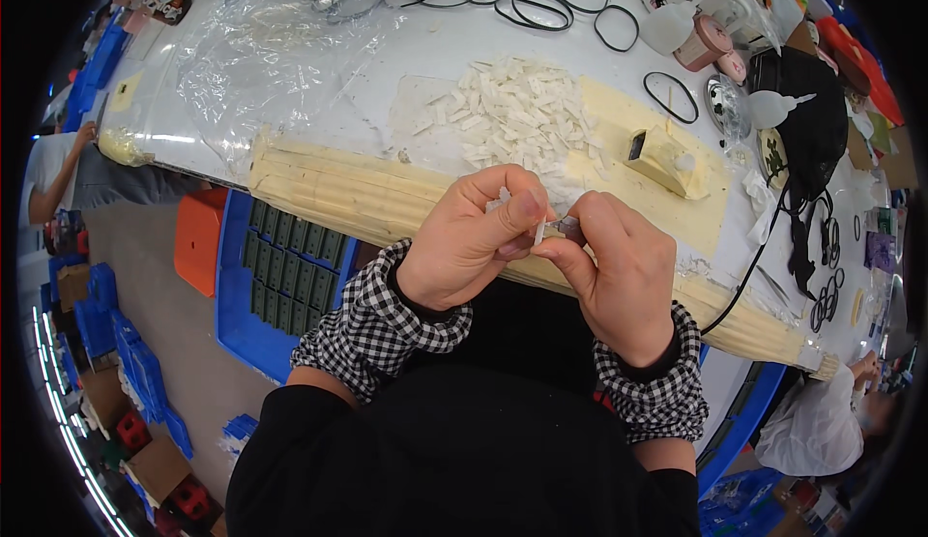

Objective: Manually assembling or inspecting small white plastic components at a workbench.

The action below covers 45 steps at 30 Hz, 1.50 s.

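Over the front edge of the table, my left hand [474, 242] and my right hand [623, 276] meet, fingertips almost touching. A small, thin white strip [539, 233] is pinched between them. My left hand is closed, with more whitish bits showing between its thumb and forefinger. The right thumb and forefinger are pressed together at the strip, and those fingertips partly hide it. Just beyond my hands lies a loose pile of small white strips [527, 112]. To its right, a yellow-wrapped block [669, 163] with a dark slot sits on a yellow sheet [619, 112].
Black rubber rings [535, 9] spread along the far side, beside a clear plastic bag [280, 54]. Padded cream wrapping [338, 184] lines the front edge. Below left stand a blue crate [232, 286] of dark green parts and an orange stool [198, 242]. A black cable [749, 281] runs at right.
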Motion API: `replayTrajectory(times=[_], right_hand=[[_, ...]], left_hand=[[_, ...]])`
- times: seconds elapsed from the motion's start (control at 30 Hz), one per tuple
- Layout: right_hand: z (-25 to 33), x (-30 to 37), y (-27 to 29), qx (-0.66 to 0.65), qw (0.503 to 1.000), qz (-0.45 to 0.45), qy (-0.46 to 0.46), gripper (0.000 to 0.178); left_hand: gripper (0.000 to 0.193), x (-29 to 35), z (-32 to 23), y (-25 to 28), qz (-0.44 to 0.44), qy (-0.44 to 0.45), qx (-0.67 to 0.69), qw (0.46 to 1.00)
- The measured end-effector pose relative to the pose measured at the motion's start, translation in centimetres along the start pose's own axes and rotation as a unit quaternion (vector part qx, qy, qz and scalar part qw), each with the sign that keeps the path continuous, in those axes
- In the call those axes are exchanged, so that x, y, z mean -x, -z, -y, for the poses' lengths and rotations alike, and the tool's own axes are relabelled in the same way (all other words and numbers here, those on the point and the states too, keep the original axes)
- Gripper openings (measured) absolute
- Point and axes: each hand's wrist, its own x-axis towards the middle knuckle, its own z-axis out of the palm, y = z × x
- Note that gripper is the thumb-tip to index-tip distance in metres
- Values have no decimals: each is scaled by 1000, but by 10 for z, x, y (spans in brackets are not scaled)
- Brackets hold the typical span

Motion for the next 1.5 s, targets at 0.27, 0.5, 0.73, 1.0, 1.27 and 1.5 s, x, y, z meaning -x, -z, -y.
replayTrajectory(times=[0.27, 0.5, 0.73, 1.0, 1.27, 1.5], right_hand=[[2, -1, 1, 6, 1000, -3, -2, 38], [3, 0, 4, 25, 999, 22, 1, 37], [2, 0, 0, -4, 1000, 0, -8, 38], [3, -1, -1, -44, 999, 0, -9, 37], [1, 0, -1, -77, 997, 16, -10, 34], [-7, -1, 10, -140, 986, -25, -84, 29]], left_hand=[[15, 0, 5, 1, -2, -19, 7, 1000], [16, 1, 1, -1, -10, -30, -23, 999], [16, 0, 6, 1, 4, -25, 10, 1000], [19, -4, 22, -6, 6, -69, 82, 994], [20, -3, 22, -11, 4, -69, 97, 993], [21, -3, 9, -7, -4, -49, 77, 996]])
